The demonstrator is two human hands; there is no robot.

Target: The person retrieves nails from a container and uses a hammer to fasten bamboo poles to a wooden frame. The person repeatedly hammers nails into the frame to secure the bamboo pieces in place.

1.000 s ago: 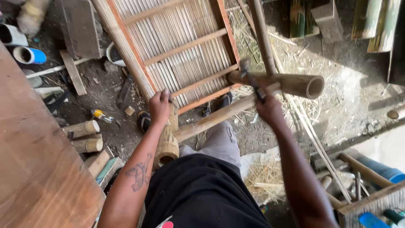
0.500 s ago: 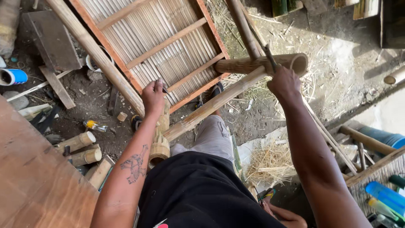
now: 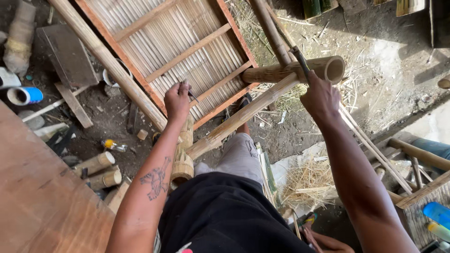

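Your left hand (image 3: 177, 99), frame centre-left, pinches a small dark tool (image 3: 192, 95), too small to identify. Your right hand (image 3: 320, 97), upper right, is clamped on a hammer handle (image 3: 300, 62); its head hides against the bamboo pole (image 3: 243, 115) beside the short bamboo tube (image 3: 293, 70).

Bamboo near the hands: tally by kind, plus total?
Long poles: 2 — pole, thin pole
Hollow tube: 1 — tube
Upright post: 1 — post
Short offcuts: 2 — offcuts
Total: 6
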